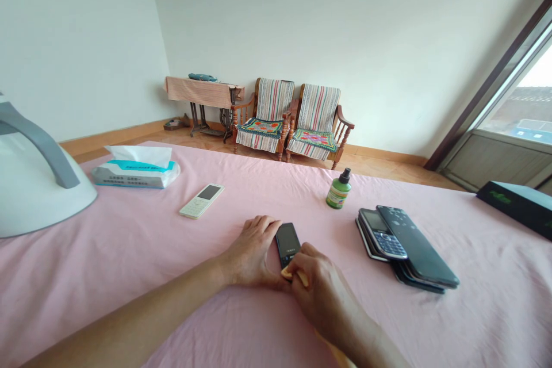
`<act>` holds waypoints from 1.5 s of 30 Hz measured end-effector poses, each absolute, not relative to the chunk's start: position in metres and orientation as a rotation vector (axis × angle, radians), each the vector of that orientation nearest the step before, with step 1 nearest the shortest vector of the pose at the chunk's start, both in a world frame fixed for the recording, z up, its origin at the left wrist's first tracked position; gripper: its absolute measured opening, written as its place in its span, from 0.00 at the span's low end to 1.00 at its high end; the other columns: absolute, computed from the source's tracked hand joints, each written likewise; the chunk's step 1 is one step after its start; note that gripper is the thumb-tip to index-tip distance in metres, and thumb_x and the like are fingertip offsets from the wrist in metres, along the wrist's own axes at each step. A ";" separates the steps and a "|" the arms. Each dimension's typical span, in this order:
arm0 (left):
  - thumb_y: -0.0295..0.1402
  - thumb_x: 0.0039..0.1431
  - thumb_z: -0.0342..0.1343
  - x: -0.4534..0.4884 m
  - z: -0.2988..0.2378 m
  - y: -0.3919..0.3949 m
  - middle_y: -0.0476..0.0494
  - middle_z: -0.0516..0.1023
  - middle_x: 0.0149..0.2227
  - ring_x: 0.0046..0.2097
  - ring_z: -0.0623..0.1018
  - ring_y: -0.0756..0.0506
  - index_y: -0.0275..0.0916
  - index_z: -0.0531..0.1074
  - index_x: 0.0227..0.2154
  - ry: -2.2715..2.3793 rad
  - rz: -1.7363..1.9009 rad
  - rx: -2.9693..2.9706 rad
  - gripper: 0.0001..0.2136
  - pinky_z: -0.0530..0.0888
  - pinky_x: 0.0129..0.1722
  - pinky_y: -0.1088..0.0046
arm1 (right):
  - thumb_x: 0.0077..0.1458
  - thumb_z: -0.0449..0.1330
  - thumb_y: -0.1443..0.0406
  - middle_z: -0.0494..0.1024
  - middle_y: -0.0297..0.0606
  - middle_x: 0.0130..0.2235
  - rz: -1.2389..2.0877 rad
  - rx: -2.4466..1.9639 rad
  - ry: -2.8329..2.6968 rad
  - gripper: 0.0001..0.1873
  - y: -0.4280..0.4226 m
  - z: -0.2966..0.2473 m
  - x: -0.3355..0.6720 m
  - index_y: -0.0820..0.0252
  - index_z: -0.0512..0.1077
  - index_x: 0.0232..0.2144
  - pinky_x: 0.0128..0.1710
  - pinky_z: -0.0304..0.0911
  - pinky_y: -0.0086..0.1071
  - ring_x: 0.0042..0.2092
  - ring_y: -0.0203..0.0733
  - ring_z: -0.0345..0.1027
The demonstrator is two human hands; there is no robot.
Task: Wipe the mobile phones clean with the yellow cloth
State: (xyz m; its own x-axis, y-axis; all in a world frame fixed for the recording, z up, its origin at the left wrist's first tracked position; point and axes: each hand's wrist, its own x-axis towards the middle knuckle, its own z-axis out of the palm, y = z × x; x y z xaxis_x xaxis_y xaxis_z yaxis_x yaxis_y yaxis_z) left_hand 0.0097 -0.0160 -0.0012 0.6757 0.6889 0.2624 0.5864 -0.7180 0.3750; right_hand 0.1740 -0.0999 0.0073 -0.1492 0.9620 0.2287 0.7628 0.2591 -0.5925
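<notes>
At the far left of the frame, a white appliance (30,184) with a grey handle sits on the pink tablecloth (129,276). A tissue pack (135,169) lies just right of it, and further right a white keypad phone (202,200), well clear of your hands.

Near the lower centre, your left hand (252,250) rests palm down. Its fingers are loosely curled against the left edge of the black keypad phone (288,241), bracing it rather than wrapping it. The phone lies flat on the cloth between your hands.

Your right hand (321,287) is closed on a yellow cloth (301,277) and presses it on the phone's lower end. This looks like wiping the phone. A further stroke calls for a firm left-hand brace so the phone does not slide.

Right of centre, a green spray bottle (338,190) stands upright. Beyond it lie a stack of dark phones (405,247) and, at the right edge, a dark box (515,204).
</notes>
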 end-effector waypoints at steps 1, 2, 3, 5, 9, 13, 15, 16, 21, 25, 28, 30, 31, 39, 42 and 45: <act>0.53 0.33 0.65 0.009 -0.001 -0.016 0.39 0.66 0.49 0.50 0.66 0.34 0.42 0.59 0.54 1.017 0.563 2.630 0.43 0.62 0.51 0.55 | 0.45 0.52 0.78 0.70 0.34 0.29 0.452 -1.587 -1.954 0.13 -0.099 0.007 0.177 0.60 0.72 0.24 0.29 0.52 0.25 0.30 0.34 0.63; 0.55 0.33 0.65 0.009 -0.001 -0.016 0.39 0.65 0.50 0.51 0.66 0.34 0.42 0.59 0.54 1.013 0.557 2.630 0.44 0.62 0.51 0.55 | 0.45 0.52 0.78 0.69 0.34 0.28 0.438 -1.618 -1.938 0.12 -0.099 0.007 0.181 0.60 0.71 0.23 0.28 0.51 0.25 0.29 0.34 0.63; 0.55 0.33 0.64 0.009 -0.001 -0.015 0.38 0.65 0.50 0.51 0.66 0.33 0.41 0.59 0.54 1.011 0.553 2.631 0.44 0.62 0.52 0.54 | 0.45 0.52 0.78 0.69 0.33 0.27 0.418 -1.646 -1.931 0.12 -0.098 0.008 0.186 0.60 0.71 0.23 0.28 0.51 0.25 0.28 0.34 0.63; 0.56 0.32 0.64 0.008 -0.001 -0.014 0.38 0.65 0.50 0.51 0.66 0.33 0.41 0.59 0.54 1.012 0.548 2.630 0.45 0.62 0.52 0.54 | 0.45 0.52 0.77 0.68 0.33 0.26 0.367 -1.684 -1.929 0.11 -0.097 0.009 0.193 0.60 0.69 0.21 0.28 0.50 0.26 0.28 0.34 0.62; 0.58 0.32 0.64 0.008 -0.003 -0.014 0.38 0.65 0.50 0.51 0.65 0.33 0.41 0.59 0.54 1.013 0.553 2.631 0.45 0.61 0.53 0.53 | 0.46 0.53 0.76 0.67 0.32 0.26 0.320 -1.692 -1.930 0.09 -0.098 0.016 0.199 0.60 0.69 0.21 0.28 0.50 0.27 0.28 0.34 0.62; 0.58 0.31 0.64 0.008 -0.005 -0.014 0.38 0.65 0.51 0.51 0.65 0.33 0.41 0.59 0.54 1.027 0.546 2.626 0.46 0.61 0.53 0.53 | 0.45 0.53 0.76 0.68 0.32 0.26 0.380 -1.700 -1.958 0.10 -0.100 0.016 0.200 0.60 0.69 0.21 0.28 0.51 0.27 0.27 0.34 0.63; 0.58 0.31 0.64 0.008 -0.005 -0.014 0.38 0.65 0.51 0.51 0.66 0.33 0.41 0.59 0.55 1.033 0.538 2.624 0.46 0.61 0.53 0.52 | 0.44 0.52 0.76 0.68 0.33 0.26 0.401 -1.703 -1.960 0.10 -0.100 0.014 0.200 0.60 0.69 0.21 0.29 0.51 0.26 0.28 0.35 0.63; 0.58 0.31 0.64 0.008 -0.004 -0.014 0.38 0.65 0.51 0.51 0.66 0.33 0.41 0.59 0.55 1.034 0.535 2.624 0.46 0.61 0.53 0.52 | 0.44 0.52 0.76 0.68 0.33 0.26 0.408 -1.703 -1.955 0.10 -0.100 0.012 0.199 0.60 0.69 0.21 0.29 0.52 0.26 0.28 0.35 0.64; 0.58 0.32 0.64 0.010 0.000 -0.016 0.36 0.65 0.50 0.51 0.66 0.33 0.39 0.60 0.54 1.013 0.546 2.631 0.45 0.62 0.52 0.53 | 0.44 0.52 0.78 0.70 0.33 0.28 0.433 -1.643 -1.939 0.12 -0.104 0.007 0.185 0.60 0.71 0.22 0.28 0.51 0.26 0.28 0.34 0.64; 0.58 0.34 0.63 0.010 -0.001 -0.016 0.37 0.66 0.49 0.51 0.66 0.34 0.40 0.59 0.54 1.012 0.572 2.643 0.44 0.62 0.52 0.55 | 0.44 0.52 0.77 0.71 0.34 0.29 0.461 -1.579 -1.961 0.12 -0.104 0.006 0.179 0.59 0.71 0.23 0.27 0.51 0.25 0.29 0.34 0.64; 0.58 0.33 0.63 0.009 -0.002 -0.015 0.37 0.65 0.50 0.51 0.66 0.33 0.40 0.59 0.54 1.015 0.548 2.640 0.45 0.62 0.52 0.54 | 0.44 0.52 0.77 0.70 0.33 0.27 0.464 -1.635 -1.933 0.11 -0.102 0.008 0.187 0.59 0.70 0.23 0.28 0.51 0.26 0.28 0.34 0.64; 0.58 0.32 0.63 0.009 -0.003 -0.014 0.37 0.65 0.50 0.51 0.66 0.33 0.40 0.60 0.54 1.021 0.541 2.635 0.46 0.62 0.52 0.53 | 0.43 0.53 0.77 0.69 0.33 0.26 0.426 -1.689 -1.900 0.10 -0.100 0.009 0.192 0.60 0.69 0.21 0.28 0.51 0.26 0.28 0.34 0.63; 0.58 0.32 0.64 0.008 -0.003 -0.014 0.37 0.65 0.50 0.51 0.66 0.33 0.40 0.59 0.54 1.022 0.542 2.634 0.46 0.62 0.52 0.53 | 0.43 0.53 0.78 0.69 0.33 0.26 0.418 -1.696 -1.892 0.10 -0.100 0.009 0.192 0.60 0.69 0.21 0.28 0.51 0.26 0.28 0.34 0.63; 0.56 0.32 0.64 0.010 -0.002 -0.015 0.38 0.66 0.49 0.50 0.66 0.34 0.41 0.59 0.54 1.019 0.570 2.630 0.45 0.63 0.51 0.56 | 0.45 0.52 0.78 0.71 0.34 0.29 0.482 -1.532 -1.934 0.13 -0.103 0.005 0.174 0.59 0.72 0.24 0.28 0.53 0.25 0.29 0.33 0.65; 0.57 0.32 0.64 0.010 -0.001 -0.014 0.37 0.65 0.50 0.50 0.66 0.33 0.40 0.59 0.54 1.027 0.536 2.625 0.46 0.63 0.51 0.54 | 0.44 0.53 0.78 0.70 0.33 0.27 0.458 -1.631 -1.892 0.11 -0.102 0.008 0.182 0.60 0.71 0.22 0.27 0.52 0.25 0.27 0.33 0.64; 0.57 0.32 0.64 0.010 0.000 -0.014 0.37 0.65 0.50 0.50 0.66 0.33 0.40 0.59 0.54 1.032 0.528 2.626 0.46 0.62 0.51 0.53 | 0.44 0.53 0.78 0.70 0.33 0.26 0.470 -1.625 -1.886 0.12 -0.102 0.009 0.183 0.60 0.71 0.22 0.28 0.52 0.25 0.28 0.33 0.65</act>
State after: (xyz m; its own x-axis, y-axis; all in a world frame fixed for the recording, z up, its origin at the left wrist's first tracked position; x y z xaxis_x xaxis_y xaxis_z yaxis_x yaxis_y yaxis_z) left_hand 0.0100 -0.0136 -0.0004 0.6797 0.6951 0.2342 0.5964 -0.7097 0.3750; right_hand 0.1832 -0.1020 0.0088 -0.0716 0.9754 0.2085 0.7635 0.1881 -0.6178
